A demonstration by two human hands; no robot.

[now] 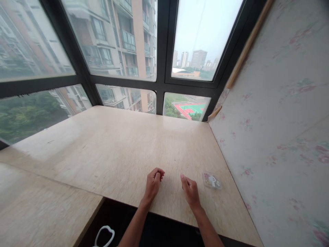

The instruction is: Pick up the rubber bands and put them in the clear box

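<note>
My left hand [153, 183] rests near the front of the stone-look countertop [123, 151], its fingers curled into a loose fist with the thumb against them. A short gap to the right, my right hand [190, 190] is also closed, thumb uppermost. Nothing shows in either hand. Just right of my right hand lies a small clear plastic box [211, 180] with small coloured contents and a white shape on it; neither hand touches it. What exactly is inside is too small to tell.
Dark-framed windows [160, 51] stand along the back and left. A flower-patterned papered wall [277, 137] bounds the right side. Below the counter's front edge is a dark recess, where a white heart-shaped loop [112, 232] shows. A lower-left counter section [38, 206] adjoins it.
</note>
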